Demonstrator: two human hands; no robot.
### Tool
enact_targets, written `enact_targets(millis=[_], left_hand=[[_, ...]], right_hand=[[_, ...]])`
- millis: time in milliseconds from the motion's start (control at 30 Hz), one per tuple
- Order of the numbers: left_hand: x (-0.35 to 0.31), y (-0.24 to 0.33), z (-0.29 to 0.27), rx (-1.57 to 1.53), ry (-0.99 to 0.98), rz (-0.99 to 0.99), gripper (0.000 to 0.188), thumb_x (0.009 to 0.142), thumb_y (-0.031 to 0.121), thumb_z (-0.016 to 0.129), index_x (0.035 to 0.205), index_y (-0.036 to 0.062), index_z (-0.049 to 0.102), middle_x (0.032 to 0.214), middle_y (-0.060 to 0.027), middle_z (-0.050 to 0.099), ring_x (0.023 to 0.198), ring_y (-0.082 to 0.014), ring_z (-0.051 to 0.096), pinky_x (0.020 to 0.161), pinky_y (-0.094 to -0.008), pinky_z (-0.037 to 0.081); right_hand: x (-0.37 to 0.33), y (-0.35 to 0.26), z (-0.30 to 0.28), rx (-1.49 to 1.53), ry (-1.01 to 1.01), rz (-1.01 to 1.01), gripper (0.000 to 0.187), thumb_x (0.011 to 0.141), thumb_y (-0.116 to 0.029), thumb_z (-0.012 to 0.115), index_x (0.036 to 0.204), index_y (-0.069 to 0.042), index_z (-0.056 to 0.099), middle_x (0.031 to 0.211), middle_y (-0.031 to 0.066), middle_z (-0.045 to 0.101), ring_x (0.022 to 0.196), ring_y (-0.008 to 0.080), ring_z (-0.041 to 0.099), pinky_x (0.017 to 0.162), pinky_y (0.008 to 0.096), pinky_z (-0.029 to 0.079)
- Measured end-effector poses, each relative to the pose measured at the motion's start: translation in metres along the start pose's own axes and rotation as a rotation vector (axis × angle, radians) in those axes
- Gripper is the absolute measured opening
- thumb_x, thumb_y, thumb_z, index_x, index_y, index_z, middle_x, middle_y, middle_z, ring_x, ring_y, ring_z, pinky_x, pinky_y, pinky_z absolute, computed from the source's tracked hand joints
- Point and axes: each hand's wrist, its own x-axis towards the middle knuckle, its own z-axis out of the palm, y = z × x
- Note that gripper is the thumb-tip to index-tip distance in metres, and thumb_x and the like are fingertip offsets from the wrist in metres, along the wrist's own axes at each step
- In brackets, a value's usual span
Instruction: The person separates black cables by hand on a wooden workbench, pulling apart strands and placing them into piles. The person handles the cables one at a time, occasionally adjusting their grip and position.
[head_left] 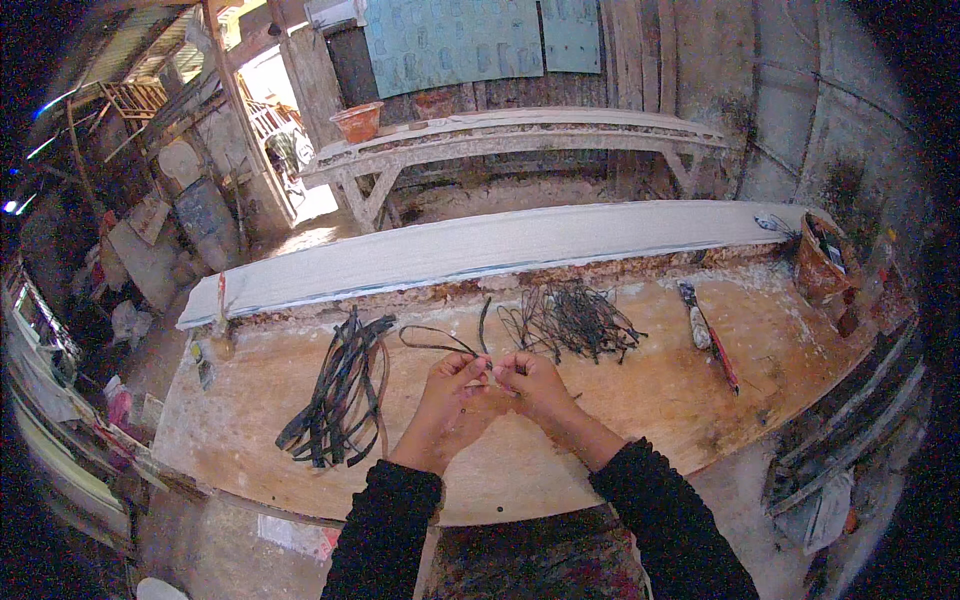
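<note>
Head view: The left hand (445, 398) and right hand (545, 392) meet at the middle of the wooden bench (530, 480). The fingers (468, 372) of both hands are closed in a pinch on a thin dark strip (484, 322). A dark loop extends leftward from the pinch. A bundle of flat black strips (338, 385) lies on the bench to the left; a tangled pile of thin black loops (582, 318) lies right of centre. A red-handled tool (718, 352) lies farther right.
</note>
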Motion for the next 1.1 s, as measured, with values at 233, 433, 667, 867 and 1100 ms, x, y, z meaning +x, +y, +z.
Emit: enact_targets(millis=[233,433,667,867,1100], left_hand=[[-0.003,0.0,0.002,-0.158,-0.054,0.005,0.015,0.084,0.016,0.062,0.091,0.0032,0.058,0.087,-0.0035,0.061,0.075,-0.013,0.058,0.064,-0.0299,0.05],[0.0,-0.006,-0.004,-0.23,-0.074,0.017,0.015,0.086,0.018,0.059,0.093,0.0049,0.057,0.09,-0.004,0.061,0.077,-0.0132,0.058,0.065,-0.0294,0.05],[-0.003,0.001,-0.004,-0.254,-0.128,0.045,0.014,0.086,0.017,0.059,0.093,0.0061,0.057,0.091,-0.0033,0.062,0.081,-0.0125,0.059,0.067,-0.0267,0.049],[-0.003,0.001,0.0,-0.203,-0.131,0.022,0.015,0.082,0.012,0.064,0.093,0.0057,0.057,0.089,-0.0035,0.062,0.08,-0.0126,0.06,0.064,-0.0268,0.05],[-0.004,0.005,0.007,-0.26,-0.145,0.003,0.015,0.08,0.005,0.065,0.09,0.0051,0.053,0.082,-0.0057,0.062,0.072,-0.0138,0.062,0.061,-0.0233,0.051]], right_hand=[[0.0,0.006,0.002,0.068,-0.079,-0.096,0.017,0.085,-0.024,0.061,0.083,-0.007,0.06,0.072,-0.0015,0.06,0.057,0.0061,0.051,0.049,0.0214,0.042],[-0.003,0.002,0.003,0.053,-0.08,-0.068,0.018,0.087,-0.024,0.059,0.084,-0.006,0.06,0.072,-0.0008,0.059,0.058,0.0059,0.051,0.048,0.0218,0.042],[0.0,0.003,0.001,0.052,-0.083,-0.042,0.017,0.088,-0.025,0.056,0.088,-0.008,0.056,0.072,-0.0009,0.055,0.06,0.0079,0.051,0.045,0.0253,0.042],[-0.002,-0.002,0.004,0.135,-0.019,-0.1,0.017,0.089,-0.025,0.056,0.089,-0.008,0.052,0.074,-0.0015,0.051,0.066,0.0087,0.05,0.056,0.0254,0.045],[-0.002,0.002,0.004,0.046,0.041,-0.234,0.018,0.087,-0.023,0.059,0.087,-0.005,0.058,0.08,0.0012,0.061,0.074,0.0096,0.056,0.068,0.0245,0.046]])
